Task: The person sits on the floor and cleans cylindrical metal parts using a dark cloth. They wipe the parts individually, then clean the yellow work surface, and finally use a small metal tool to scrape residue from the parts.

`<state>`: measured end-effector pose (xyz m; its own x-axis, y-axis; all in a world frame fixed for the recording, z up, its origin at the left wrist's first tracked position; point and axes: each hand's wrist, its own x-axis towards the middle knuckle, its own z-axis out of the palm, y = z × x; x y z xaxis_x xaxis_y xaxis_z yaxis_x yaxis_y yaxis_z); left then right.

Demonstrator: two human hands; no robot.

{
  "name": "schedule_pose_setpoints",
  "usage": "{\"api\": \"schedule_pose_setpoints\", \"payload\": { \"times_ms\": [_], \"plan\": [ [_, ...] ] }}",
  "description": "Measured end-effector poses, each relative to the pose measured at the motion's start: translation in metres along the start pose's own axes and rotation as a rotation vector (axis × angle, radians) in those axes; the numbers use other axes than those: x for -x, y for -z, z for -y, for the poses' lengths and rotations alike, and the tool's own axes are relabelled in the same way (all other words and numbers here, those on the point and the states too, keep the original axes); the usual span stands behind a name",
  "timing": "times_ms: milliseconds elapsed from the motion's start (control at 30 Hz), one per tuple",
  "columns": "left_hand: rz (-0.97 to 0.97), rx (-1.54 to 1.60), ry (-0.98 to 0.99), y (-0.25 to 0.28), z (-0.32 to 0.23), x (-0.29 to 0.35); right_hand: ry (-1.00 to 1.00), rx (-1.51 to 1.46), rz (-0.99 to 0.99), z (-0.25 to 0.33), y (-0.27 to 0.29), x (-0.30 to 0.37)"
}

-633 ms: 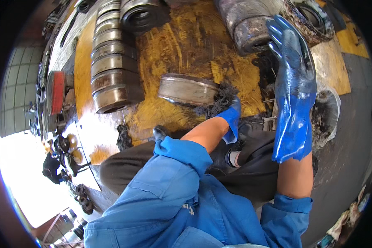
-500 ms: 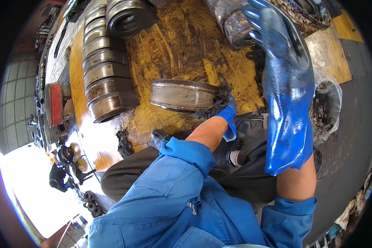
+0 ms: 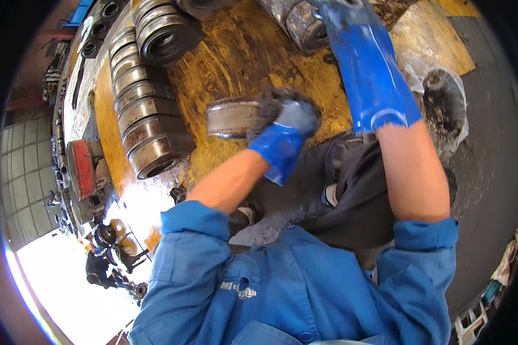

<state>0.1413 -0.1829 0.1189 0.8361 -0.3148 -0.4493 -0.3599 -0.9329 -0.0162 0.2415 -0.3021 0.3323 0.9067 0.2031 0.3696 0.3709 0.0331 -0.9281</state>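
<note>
Left hand [image 3: 297, 117], rag [image 3: 266, 112] overlapping ring [image 3: 229, 119], metal cylinders [image 3: 145, 107]

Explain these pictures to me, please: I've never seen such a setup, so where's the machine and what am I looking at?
There is no machine arm here; a person works with their own two hands, in blue gloves. The view comes from a camera worn on the head, looking down, and its wide fisheye lens makes straight edges bend.

Below is a stained yellow board. On its left stands a row of metal rings; nearer the middle is a single metal ring. The left hand grips a dark, stringy wad at that ring's right end. The right hand reaches to the upper edge, near a dirty metal cylinder; whether it holds anything, I cannot tell.
</note>
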Motion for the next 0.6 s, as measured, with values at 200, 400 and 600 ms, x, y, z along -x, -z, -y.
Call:
{"api": "schedule_pose_setpoints", "payload": {
  "times_ms": [200,400,600],
  "plan": [
    [-0.829,0.224,0.211,0.019,0.080,0.113,0.014,-0.015,-0.005,0.018,0.016,0.016],
    [-1.241,1.142,0.578,-0.044,0.135,0.154,-0.020,-0.010,-0.039,0.023,0.027,0.040],
    [-1.252,1.771,0.816,-0.151,0.210,0.161,-0.055,-0.001,-0.068,0.026,0.034,0.059]
  ]
}}
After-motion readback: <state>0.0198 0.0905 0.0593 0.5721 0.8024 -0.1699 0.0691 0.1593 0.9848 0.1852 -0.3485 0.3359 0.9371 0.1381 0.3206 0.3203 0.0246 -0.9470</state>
